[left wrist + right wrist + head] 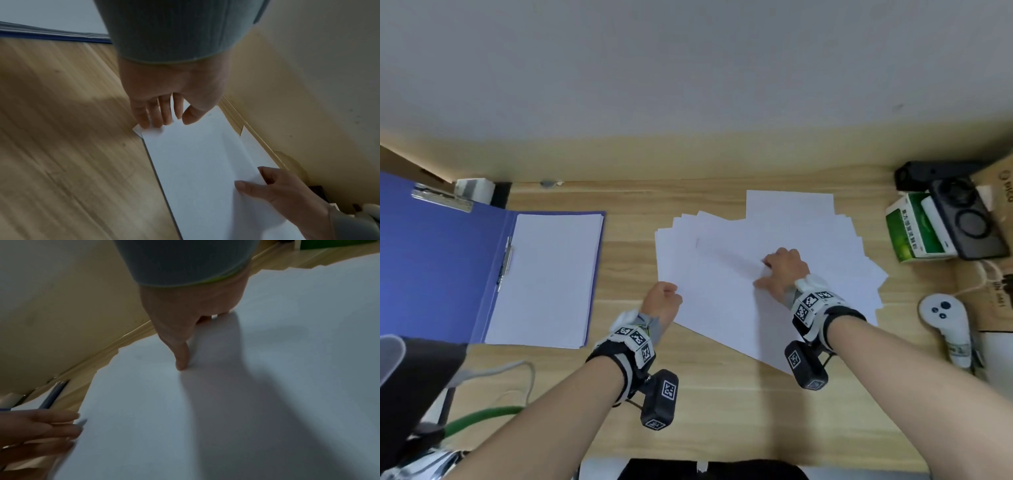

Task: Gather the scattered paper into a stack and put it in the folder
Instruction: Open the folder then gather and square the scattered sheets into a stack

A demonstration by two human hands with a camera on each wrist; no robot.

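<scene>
Item: loose white sheets (774, 246), fanned and overlapping, lying flat on the wooden desk (722, 394) right of centre. One sheet at the far side juts out square behind the rest. A large top sheet lies skewed over the pile, its near corner pointing toward the desk's front edge.

Item: blue folder (438, 260), lying open at the desk's left, well apart from the loose sheets. Metal clip at its far left corner; metal fastener strip along the spine. A squared stack of white paper (548, 277) lies on the right-hand leaf.

Item: left hand (662, 303), at the left corner of the top sheet. In the left wrist view the fingers (153, 116) point down onto the corner and the thumb curls in close beside them; the corner seems pinched between them, though the contact itself is partly hidden.

Item: right hand (782, 272), resting on the middle of the pile. In the right wrist view the thumb tip presses down on the paper; the other fingers are folded under the palm and mostly hidden, so whether they grasp a sheet cannot be told. In the left wrist view, thumb and forefinger appear to bracket a raised fold of paper.

Item: wrist-worn camera units with black-and-white markers, one on each forearm.

Item: green and white box (914, 229) at the right edge, with a dark phone (965, 219) lying partly on it.

Item: white handheld controller (945, 322), near right, on the desk.
</scene>
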